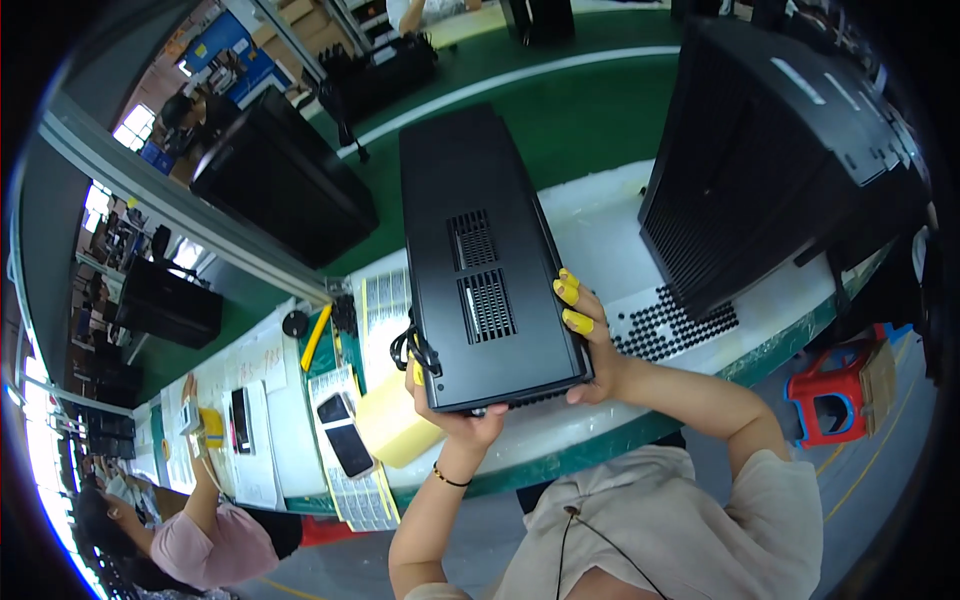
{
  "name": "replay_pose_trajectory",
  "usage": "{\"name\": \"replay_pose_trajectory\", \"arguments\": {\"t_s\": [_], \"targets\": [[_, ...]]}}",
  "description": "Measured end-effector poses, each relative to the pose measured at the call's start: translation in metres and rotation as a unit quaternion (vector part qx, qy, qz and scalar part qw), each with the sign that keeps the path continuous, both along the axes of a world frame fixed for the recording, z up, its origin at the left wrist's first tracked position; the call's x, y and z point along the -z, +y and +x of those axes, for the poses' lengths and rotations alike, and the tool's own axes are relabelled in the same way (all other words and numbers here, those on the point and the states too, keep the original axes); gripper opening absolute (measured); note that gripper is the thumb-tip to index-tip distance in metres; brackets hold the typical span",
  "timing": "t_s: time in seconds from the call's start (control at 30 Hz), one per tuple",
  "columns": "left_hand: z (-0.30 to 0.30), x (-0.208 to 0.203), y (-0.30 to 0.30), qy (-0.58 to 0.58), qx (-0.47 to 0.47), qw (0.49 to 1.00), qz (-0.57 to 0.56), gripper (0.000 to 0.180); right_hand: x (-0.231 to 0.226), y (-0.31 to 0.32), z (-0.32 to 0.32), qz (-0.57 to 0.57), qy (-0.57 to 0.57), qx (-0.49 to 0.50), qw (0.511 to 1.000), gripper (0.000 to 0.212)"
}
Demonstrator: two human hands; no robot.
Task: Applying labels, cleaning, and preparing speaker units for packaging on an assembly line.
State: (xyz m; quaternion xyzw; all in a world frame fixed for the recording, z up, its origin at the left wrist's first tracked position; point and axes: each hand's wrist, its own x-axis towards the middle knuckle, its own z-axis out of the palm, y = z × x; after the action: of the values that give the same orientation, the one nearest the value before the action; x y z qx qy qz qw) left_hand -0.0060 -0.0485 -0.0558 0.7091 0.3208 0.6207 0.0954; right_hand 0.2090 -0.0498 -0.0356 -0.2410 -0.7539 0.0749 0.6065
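Observation:
A long black equipment case (425,180) with two slotted vent grilles stands before me on the white bench, reaching away toward the green floor. My left hand (462,420) grips its near left corner, with the thumb at the lower edge. On the near right side, my right hand (592,345) holds the case, its fingertips wrapped in yellow covers. A bunched black cable (415,350) hangs at the case's left side, beside my left fingers. Right of my right hand lies a sheet of round black pads (672,325). The underside of the case is hidden.
Another large black case (760,170) stands at the right. Left are a yellow block (400,422), phones (346,440), label sheets (385,305) and a yellow-handled tool (316,338). A metal post (190,210) rises there. A co-worker (215,540) sits far left; a red stool (828,400) stands right.

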Motion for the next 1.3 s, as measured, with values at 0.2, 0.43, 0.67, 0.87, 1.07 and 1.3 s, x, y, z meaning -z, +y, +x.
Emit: {"name": "replay_pose_trajectory", "arguments": {"t_s": [0.2, 0.43, 0.67, 0.87, 1.07, 1.3], "targets": [[0.031, -0.091, 0.042, 0.035, 0.014, 0.996, -0.077, 0.087, -0.059, 0.028, 0.008, -0.044, 0.106, 0.009, 0.993, 0.065], [0.062, -0.200, 0.128, -0.073, 0.083, 0.978, -0.176, 0.051, -0.162, 0.106, 0.017, -0.145, 0.218, 0.048, 0.964, 0.047], [0.048, -0.210, 0.192, 0.068, -0.070, 0.995, -0.029, 0.069, -0.219, 0.251, 0.032, -0.217, 0.209, 0.131, 0.944, 0.059], [0.040, -0.178, 0.161, 0.065, -0.020, 0.991, -0.117, 0.060, -0.246, 0.247, 0.054, -0.388, 0.185, 0.076, 0.900, 0.075], [0.023, -0.167, 0.174, 0.006, 0.005, 0.986, -0.167, 0.049, -0.240, 0.309, 0.083, -0.431, 0.282, 0.165, 0.841, 0.075], [-0.028, -0.153, 0.247, -0.094, -0.111, 0.980, -0.139, 0.054, -0.207, 0.332, 0.083, -0.293, 0.330, 0.228, 0.868, 0.059]]}}
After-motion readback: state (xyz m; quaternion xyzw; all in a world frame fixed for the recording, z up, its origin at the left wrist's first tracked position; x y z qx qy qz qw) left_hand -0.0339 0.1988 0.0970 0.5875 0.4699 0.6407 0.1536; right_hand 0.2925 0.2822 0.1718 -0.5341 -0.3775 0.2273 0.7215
